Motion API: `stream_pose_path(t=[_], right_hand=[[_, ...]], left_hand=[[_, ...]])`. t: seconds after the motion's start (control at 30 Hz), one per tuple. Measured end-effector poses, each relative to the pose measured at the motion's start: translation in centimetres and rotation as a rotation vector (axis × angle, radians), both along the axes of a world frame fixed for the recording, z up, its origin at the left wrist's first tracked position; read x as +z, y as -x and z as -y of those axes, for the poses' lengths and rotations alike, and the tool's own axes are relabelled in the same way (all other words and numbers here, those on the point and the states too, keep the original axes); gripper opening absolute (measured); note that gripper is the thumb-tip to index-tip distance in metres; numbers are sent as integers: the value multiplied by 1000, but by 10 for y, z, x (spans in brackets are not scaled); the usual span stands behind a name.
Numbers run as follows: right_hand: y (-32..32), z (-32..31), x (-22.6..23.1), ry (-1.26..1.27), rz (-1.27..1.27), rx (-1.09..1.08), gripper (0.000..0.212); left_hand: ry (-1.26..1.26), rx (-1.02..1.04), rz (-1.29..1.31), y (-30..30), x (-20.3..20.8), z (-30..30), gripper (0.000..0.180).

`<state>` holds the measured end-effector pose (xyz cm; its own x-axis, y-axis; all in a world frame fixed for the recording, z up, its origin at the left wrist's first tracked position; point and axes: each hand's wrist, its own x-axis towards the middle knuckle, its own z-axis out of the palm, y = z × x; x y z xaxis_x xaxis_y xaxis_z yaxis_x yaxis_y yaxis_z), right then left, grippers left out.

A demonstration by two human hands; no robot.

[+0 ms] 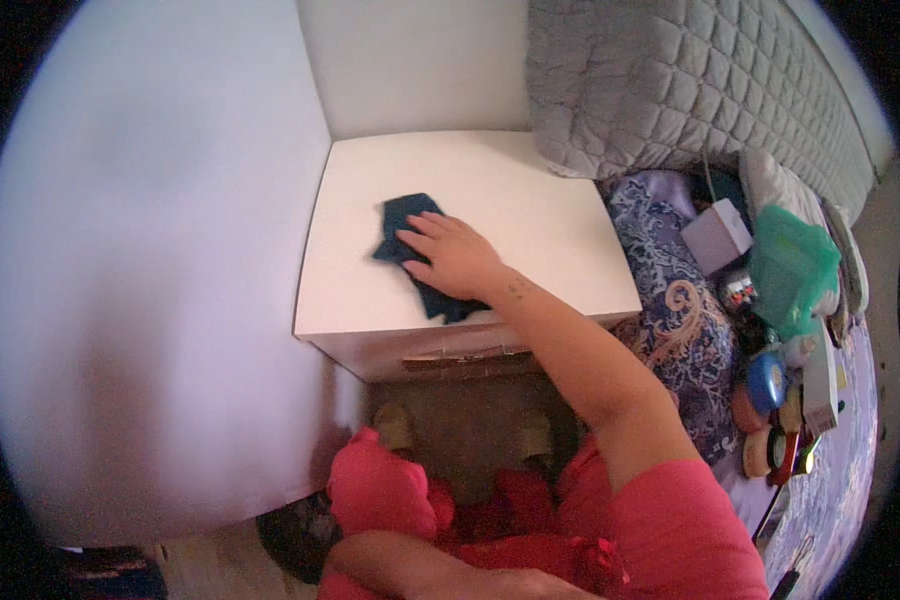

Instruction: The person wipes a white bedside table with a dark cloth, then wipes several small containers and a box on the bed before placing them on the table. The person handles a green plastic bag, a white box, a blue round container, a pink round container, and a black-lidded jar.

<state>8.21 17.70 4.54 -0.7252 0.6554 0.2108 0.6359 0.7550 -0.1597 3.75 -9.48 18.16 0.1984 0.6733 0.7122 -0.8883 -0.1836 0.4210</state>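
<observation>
A dark teal cloth [398,226] lies crumpled on the white top of a small cabinet [530,210]. My right hand [452,258] rests flat over the cloth, fingers stretched and spread, pressing it against the surface. Part of the cloth is hidden under the palm, and its lower end reaches the cabinet's front edge. My left forearm [400,562] crosses low in front of my body at the bottom of the picture. The fingers of that hand are not visible.
A pale wall panel [150,250] borders the cabinet on the left. To the right is a bed with a patterned purple cover [685,330] and a grey quilted headboard [710,90]. On it lie a lilac box [718,237], a green bag [795,265], a blue round item [766,382] and rolls of tape [778,455].
</observation>
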Motion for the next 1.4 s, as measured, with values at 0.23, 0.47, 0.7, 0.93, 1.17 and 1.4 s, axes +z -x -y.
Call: stream_pose_path(t=[0.23,0.47,0.7,0.93,1.17,1.4], right_hand=[[-140,5,-2,-80,1,-243,51],[-149,8,-1,-49,122,-400,51],[-51,-33,-10,-180,57,-340,51],[123,-4,-11,-112,-122,-73,49],[86,22,-6,-2,-72,52,54],[-131,-12,-7,-131,-10,-232,50]], left_hand=[[-66,170,-18,9,2,21,45],[-84,648,15,24,-1,21,39],[-133,1075,87,44,-9,11,33],[-33,1593,39,59,-24,-34,27],[558,1575,-598,108,-107,-130,22],[253,1737,-1511,124,-156,-163,38]])
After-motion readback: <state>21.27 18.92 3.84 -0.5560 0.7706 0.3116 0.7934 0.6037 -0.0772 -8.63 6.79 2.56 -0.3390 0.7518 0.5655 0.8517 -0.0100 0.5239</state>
